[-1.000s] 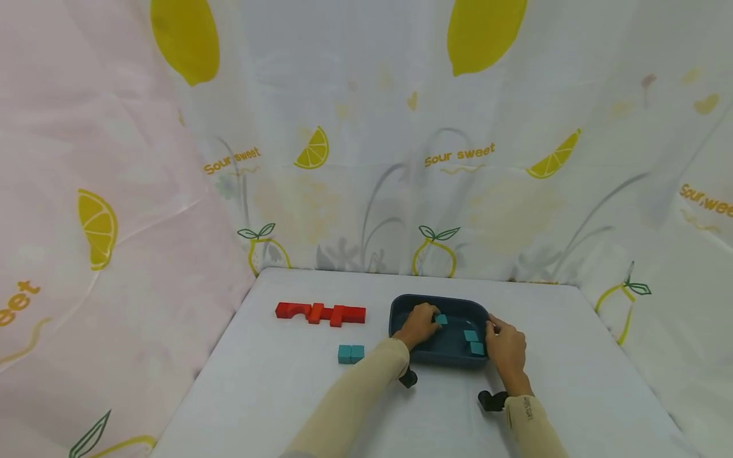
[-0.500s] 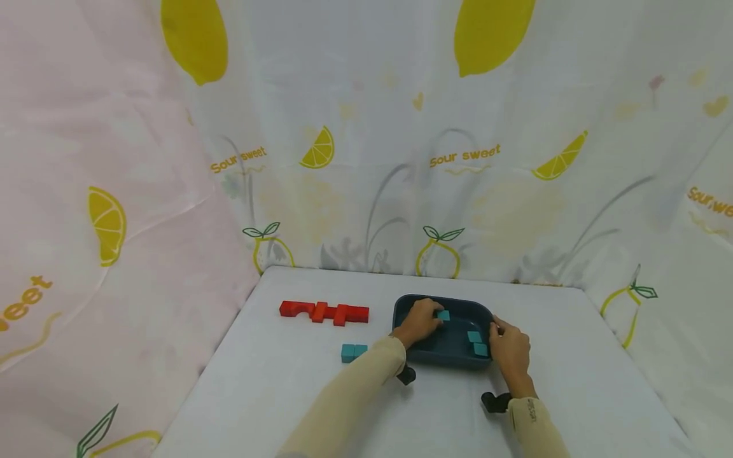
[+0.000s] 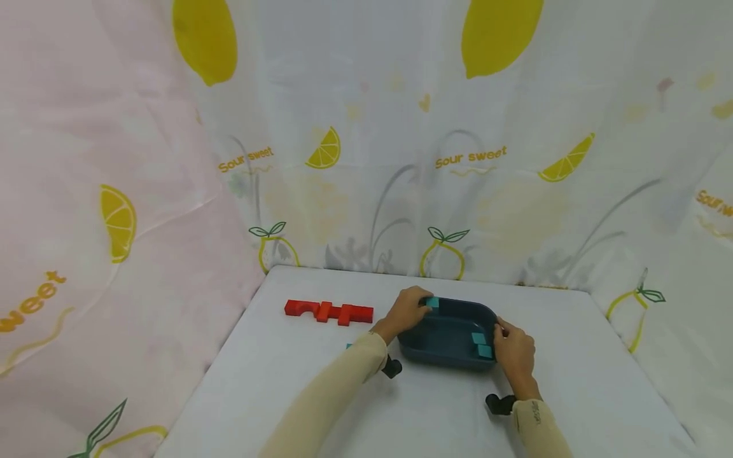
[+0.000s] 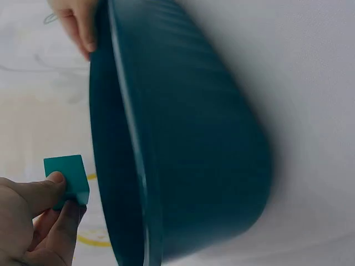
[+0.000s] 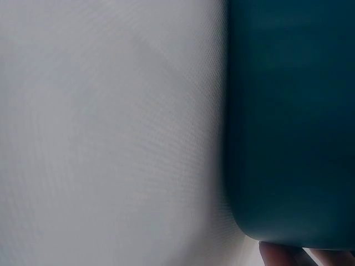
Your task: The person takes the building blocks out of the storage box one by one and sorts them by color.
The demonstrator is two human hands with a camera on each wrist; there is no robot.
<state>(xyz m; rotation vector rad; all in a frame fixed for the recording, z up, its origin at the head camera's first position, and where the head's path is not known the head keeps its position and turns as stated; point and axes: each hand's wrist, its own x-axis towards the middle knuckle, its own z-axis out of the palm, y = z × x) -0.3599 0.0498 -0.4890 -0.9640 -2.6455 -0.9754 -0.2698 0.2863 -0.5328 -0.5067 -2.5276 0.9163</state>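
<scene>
My left hand [image 3: 408, 310] pinches a teal cube [image 4: 67, 176] between thumb and fingers, raised at the rim of a dark blue tray [image 3: 441, 348]. In the left wrist view the cube is beside the tray's rim, outside its wall. My right hand [image 3: 515, 350] grips the tray's right end, thumb at the rim; in the right wrist view only its fingertips [image 5: 280, 254] show under the tray's corner. Two more teal blocks [image 3: 481, 343] lie inside the tray near its right end.
Red blocks [image 3: 329, 312] lie in a row left of the tray on the white table [image 3: 275, 381]. A teal block [image 3: 349, 346] is mostly hidden behind my left sleeve. A lemon-print curtain [image 3: 372, 191] stands behind the table.
My left hand has lifted the teal cube up from the tray's floor and moved back and to the left, to the rim. The right hand stays on the tray's end.
</scene>
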